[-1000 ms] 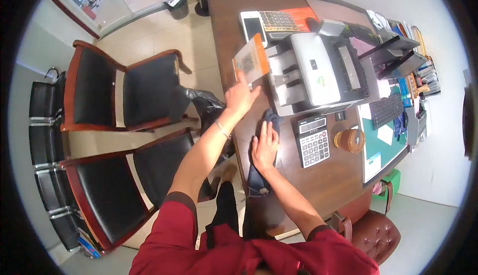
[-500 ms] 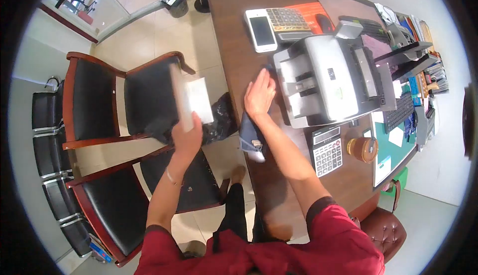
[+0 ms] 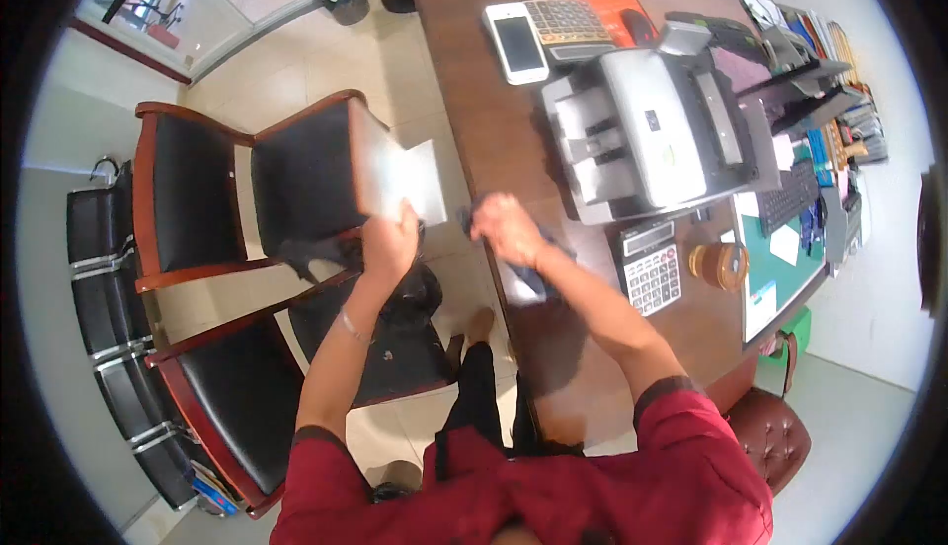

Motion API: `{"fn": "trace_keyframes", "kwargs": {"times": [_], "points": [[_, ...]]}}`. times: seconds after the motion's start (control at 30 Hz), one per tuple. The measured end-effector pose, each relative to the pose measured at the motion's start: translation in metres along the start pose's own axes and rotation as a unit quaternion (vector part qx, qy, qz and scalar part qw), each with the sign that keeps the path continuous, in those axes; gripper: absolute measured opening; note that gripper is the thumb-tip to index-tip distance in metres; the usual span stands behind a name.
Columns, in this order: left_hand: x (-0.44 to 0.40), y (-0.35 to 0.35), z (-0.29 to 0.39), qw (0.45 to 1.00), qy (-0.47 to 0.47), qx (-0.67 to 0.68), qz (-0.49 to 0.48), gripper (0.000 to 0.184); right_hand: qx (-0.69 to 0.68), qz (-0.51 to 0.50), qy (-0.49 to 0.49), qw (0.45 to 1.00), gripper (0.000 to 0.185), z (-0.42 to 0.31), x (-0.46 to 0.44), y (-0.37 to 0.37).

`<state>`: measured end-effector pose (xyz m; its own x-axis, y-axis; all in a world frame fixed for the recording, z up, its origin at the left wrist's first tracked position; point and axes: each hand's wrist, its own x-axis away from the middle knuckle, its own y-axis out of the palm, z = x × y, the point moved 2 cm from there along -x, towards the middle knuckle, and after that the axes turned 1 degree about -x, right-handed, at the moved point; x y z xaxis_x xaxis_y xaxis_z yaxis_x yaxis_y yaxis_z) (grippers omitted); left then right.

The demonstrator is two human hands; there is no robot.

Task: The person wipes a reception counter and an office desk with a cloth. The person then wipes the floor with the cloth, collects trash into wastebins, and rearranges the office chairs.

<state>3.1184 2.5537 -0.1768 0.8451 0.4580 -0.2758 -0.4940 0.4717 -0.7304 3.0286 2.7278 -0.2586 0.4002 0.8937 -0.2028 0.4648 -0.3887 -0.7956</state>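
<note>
My left hand (image 3: 391, 241) is closed on the lower edge of a folded white card stand (image 3: 392, 168), held upright off the left edge of the desk. My right hand (image 3: 507, 231) has its fingers curled round a dark cloth (image 3: 555, 261) at the desk's left edge. Part of the cloth lies under that hand and wrist. Right of the cloth stands a calculator (image 3: 652, 273), and beyond my right hand is a grey and white counting machine (image 3: 647, 125).
The brown desk (image 3: 583, 387) carries a white phone (image 3: 517, 44), a larger calculator (image 3: 571, 24) and an amber cup (image 3: 719, 266). Black chairs (image 3: 197, 194) stand to the left. A dark plastic bag (image 3: 410, 293) hangs near the desk edge. A bin (image 3: 346, 2) is at the top.
The card stand has moved from above the desk to left of it, in my left hand. My right hand, flat on the cloth before, has now curled its fingers round it and shifted towards the desk edge.
</note>
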Motion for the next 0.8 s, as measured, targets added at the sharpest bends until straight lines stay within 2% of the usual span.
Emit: {"fn": "trace_keyframes", "kwargs": {"times": [0.03,0.1,0.13,0.23,0.3,0.33,0.37,0.4,0.43,0.5,0.57,0.63,0.7,0.8], "points": [[-0.002,0.011,0.008,0.999,-0.032,-0.003,-0.017,0.03,-0.008,-0.02,0.003,1.0,0.014,-0.02,0.031,-0.001],[-0.011,0.033,0.029,0.997,-0.02,0.044,-0.064,0.03,-0.02,-0.051,0.011,0.998,0.013,-0.053,0.093,0.004],[-0.013,0.044,0.04,0.988,-0.065,0.03,-0.135,0.03,-0.043,-0.06,0.035,0.997,0.014,-0.069,0.125,0.008],[-0.02,0.075,0.066,0.977,-0.082,0.014,-0.196,0.033,-0.087,-0.064,0.098,0.989,0.023,-0.109,0.199,0.002],[-0.022,0.098,0.072,0.976,-0.079,-0.001,-0.201,0.036,-0.049,0.034,0.147,0.987,0.03,-0.125,0.246,0.001],[-0.022,0.106,0.075,0.98,-0.072,-0.007,-0.185,0.035,-0.01,0.025,0.195,0.98,0.036,-0.13,0.269,0.004],[-0.019,0.113,0.077,0.983,-0.064,-0.014,-0.169,0.035,-0.012,0.029,0.208,0.978,0.036,-0.135,0.273,0.007],[-0.021,0.112,0.085,0.973,-0.08,-0.052,-0.21,0.038,0.028,0.074,0.256,0.963,0.04,-0.138,0.269,0.005],[-0.019,0.123,0.079,0.977,-0.055,-0.056,-0.199,0.043,0.069,0.117,0.3,0.944,0.044,-0.134,0.262,0.003],[-0.018,0.125,0.091,0.984,-0.036,-0.059,-0.166,0.044,0.135,0.141,0.352,0.916,0.053,-0.117,0.214,-0.011],[-0.013,0.138,0.086,0.984,-0.001,-0.07,-0.161,0.044,0.128,0.174,0.339,0.916,0.05,-0.073,0.166,-0.021],[-0.013,0.145,0.087,0.976,-0.035,-0.122,-0.179,0.042,0.151,0.197,0.351,0.903,0.048,-0.041,0.134,-0.03],[-0.011,0.146,0.098,0.977,-0.046,-0.113,-0.178,0.039,0.152,0.192,0.39,0.888,0.048,-0.03,0.134,-0.026],[-0.011,0.151,0.103,0.981,-0.004,-0.133,-0.138,0.037,0.162,0.24,0.442,0.849,0.048,-0.045,0.169,-0.019]]}}
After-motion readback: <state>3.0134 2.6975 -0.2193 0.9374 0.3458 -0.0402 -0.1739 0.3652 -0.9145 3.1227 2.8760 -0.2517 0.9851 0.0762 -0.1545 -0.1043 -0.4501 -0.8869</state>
